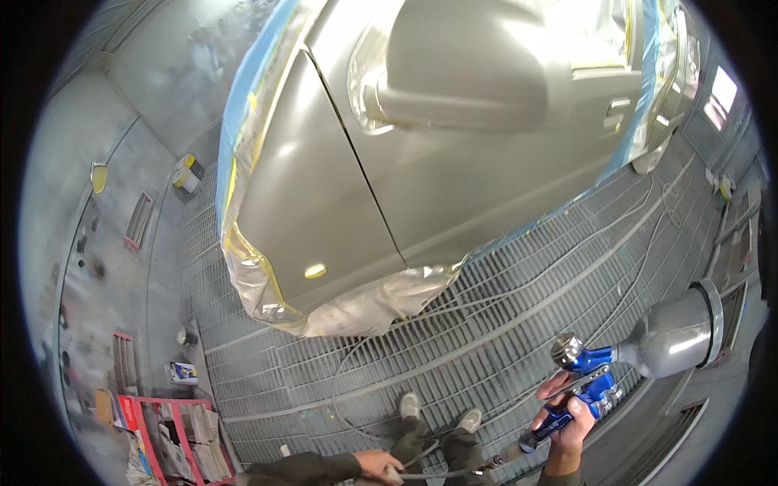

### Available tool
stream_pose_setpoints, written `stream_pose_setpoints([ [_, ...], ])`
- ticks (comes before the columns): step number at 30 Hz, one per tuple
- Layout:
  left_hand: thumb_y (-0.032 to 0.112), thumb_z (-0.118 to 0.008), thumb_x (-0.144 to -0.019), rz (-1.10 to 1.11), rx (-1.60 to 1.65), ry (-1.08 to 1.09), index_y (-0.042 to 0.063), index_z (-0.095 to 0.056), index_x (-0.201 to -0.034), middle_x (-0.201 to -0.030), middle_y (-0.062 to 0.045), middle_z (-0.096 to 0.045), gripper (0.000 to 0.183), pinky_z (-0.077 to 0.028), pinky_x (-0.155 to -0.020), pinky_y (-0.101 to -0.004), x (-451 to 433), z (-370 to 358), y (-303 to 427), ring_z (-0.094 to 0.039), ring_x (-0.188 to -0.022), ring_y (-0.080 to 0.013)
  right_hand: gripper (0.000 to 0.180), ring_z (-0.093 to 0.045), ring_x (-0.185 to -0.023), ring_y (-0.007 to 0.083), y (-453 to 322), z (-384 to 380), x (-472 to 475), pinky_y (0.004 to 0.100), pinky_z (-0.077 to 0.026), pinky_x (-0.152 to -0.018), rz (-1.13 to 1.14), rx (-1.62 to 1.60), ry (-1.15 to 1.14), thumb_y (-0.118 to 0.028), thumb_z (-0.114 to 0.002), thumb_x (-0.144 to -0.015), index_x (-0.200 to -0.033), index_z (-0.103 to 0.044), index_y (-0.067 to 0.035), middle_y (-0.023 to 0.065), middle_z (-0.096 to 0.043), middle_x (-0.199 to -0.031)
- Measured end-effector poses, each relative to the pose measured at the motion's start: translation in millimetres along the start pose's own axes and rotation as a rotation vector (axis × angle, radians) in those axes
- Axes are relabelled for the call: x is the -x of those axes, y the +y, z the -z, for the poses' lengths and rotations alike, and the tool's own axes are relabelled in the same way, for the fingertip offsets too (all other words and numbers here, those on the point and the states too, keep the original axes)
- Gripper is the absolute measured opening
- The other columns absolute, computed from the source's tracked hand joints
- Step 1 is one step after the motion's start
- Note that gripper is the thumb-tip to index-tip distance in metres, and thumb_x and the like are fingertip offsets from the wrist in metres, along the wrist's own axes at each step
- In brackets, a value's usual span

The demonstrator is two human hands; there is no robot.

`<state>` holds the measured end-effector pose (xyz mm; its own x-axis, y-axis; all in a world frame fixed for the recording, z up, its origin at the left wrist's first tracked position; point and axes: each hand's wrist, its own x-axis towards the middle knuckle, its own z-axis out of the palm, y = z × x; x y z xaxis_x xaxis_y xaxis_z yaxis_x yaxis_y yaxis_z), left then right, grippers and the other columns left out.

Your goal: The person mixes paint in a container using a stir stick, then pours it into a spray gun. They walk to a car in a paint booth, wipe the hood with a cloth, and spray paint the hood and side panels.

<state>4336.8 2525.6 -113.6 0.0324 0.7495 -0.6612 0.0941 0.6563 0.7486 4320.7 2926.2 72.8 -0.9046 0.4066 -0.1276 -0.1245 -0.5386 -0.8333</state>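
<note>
My right hand (568, 422) grips a blue gravity-feed paint spray gun (583, 383) by its handle, at the lower right. A translucent paint cup (674, 334) is mounted on the gun and leans to the right. Low in the picture, my left hand (378, 465) is closed around the air hose (437, 475), which runs to the base of the gun's handle. In front of me stands a vehicle with a grey-beige front fender (304, 200) and door (462, 188). Plastic film masks the wheel (377, 304), and blue tape (234, 121) borders the bodywork.
Metal floor grating (292, 383) surrounds the vehicle, with hoses (583, 243) lying across it. A red rack (176, 437) of papers stands at the lower left. Paint cans (187, 176) sit by the left wall. My shoes (410, 404) are on the grating.
</note>
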Motion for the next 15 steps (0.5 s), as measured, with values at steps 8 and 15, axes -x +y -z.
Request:
stream_pose_setpoints([
  [8,0.038,-0.065,-0.087,0.496,-0.147,0.084,0.014,-0.066,-0.128,-0.1,-0.02,-0.071,0.047,-0.05,-0.079,-0.0481,37,17,-42,-0.066,-0.095,-0.0397,0.041,-0.063,-0.056,0.0206,-151,8,-13,0.0296,-0.054,-0.038,0.304,0.084,0.131,-0.025,-0.065,-0.085,-0.109,-0.054,0.006,0.0174,-0.062,-0.081],
  [15,0.031,-0.065,-0.088,0.394,0.077,0.741,0.012,-0.068,-0.124,-0.096,-0.02,-0.071,0.04,-0.051,-0.078,-0.0467,-48,-30,-38,-0.067,-0.089,-0.0373,0.041,-0.061,-0.055,0.0185,-212,-10,-27,0.026,-0.054,-0.038,0.503,0.15,0.054,-0.027,-0.065,-0.089,-0.109,-0.053,0.005,0.0159,-0.059,-0.088],
])
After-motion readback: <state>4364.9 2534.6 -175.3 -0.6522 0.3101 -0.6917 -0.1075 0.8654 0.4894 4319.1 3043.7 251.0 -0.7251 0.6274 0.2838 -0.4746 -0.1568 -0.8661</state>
